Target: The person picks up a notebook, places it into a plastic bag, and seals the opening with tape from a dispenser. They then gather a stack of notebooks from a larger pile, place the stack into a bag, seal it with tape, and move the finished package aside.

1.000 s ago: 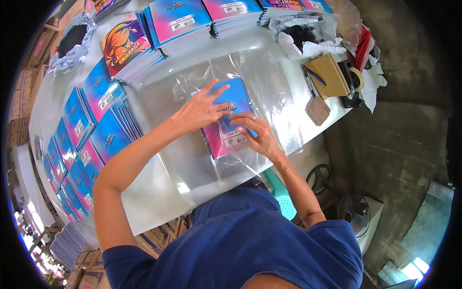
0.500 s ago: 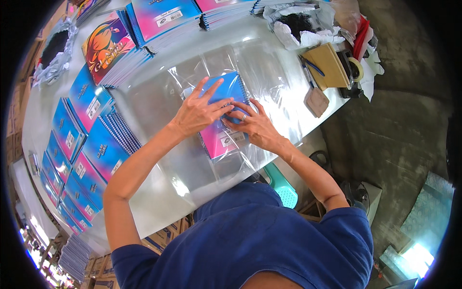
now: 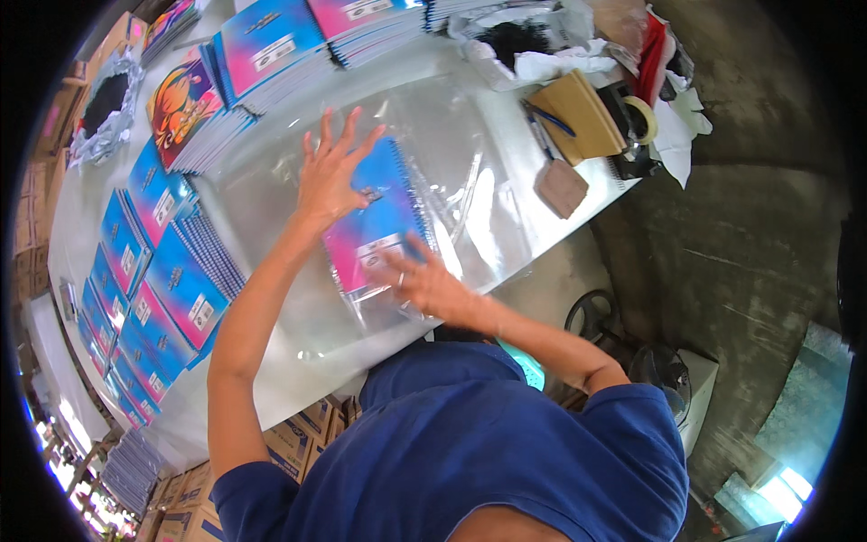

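A spiral-bound notebook point(image 3: 390, 194) with a blue and pink cover lies in front of me, coil side to the right. Clear plastic film point(image 3: 465, 172) lies under and around it; I cannot tell whether it is a sheet or a bag. My left hand point(image 3: 332, 172) is spread open at the notebook's upper left edge, thumb over the cover. Slightly blurred, my right hand point(image 3: 424, 285) is over the lower right part of the cover with its fingers stretched apart. Nothing shows in its grip.
Stacked notebooks point(image 3: 185, 275) fill the table's left side, with more stacks point(image 3: 271, 45) along the back. At the right are a brown pad point(image 3: 573, 117), a tape roll point(image 3: 641, 120), pens and a flat brown block point(image 3: 562, 188). A torn white bag point(image 3: 515, 41) holds dark material.
My hands have moved apart from the notebook's middle. The left went up and left with fingers spreading; the right went down and left. The film over the cover now looks smoother.
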`<state>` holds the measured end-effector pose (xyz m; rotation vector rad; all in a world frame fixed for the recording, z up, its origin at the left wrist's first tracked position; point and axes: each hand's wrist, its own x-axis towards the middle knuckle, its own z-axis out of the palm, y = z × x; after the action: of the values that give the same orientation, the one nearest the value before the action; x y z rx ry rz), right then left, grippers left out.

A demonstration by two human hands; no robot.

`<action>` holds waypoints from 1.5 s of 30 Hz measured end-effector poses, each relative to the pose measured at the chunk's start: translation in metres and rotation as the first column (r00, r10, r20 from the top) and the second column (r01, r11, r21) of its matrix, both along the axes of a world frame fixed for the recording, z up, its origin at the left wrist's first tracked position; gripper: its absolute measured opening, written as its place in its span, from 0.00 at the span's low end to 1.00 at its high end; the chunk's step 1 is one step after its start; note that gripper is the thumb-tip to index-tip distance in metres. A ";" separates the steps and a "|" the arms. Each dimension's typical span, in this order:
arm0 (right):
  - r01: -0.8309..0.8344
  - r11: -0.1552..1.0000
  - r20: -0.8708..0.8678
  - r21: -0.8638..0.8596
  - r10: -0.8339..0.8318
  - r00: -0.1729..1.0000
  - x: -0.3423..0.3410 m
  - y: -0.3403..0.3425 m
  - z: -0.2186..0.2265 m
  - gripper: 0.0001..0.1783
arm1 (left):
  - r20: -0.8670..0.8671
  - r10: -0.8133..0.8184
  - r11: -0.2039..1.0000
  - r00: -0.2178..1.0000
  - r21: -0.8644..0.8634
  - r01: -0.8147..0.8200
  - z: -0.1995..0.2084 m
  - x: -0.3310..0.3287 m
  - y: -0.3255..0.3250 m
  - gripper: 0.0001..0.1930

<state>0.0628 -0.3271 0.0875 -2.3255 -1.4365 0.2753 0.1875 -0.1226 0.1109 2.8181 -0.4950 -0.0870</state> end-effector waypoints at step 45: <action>0.287 0.925 -0.517 -0.250 -0.378 0.768 0.142 0.042 0.034 0.17 | -0.244 0.066 0.997 0.968 -0.012 -0.071 -0.021 0.021 0.001 0.65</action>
<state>0.2046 -0.2849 0.1219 -2.2884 -0.7176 0.9057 0.2089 -0.1213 0.0895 2.7497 -0.3392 -0.4052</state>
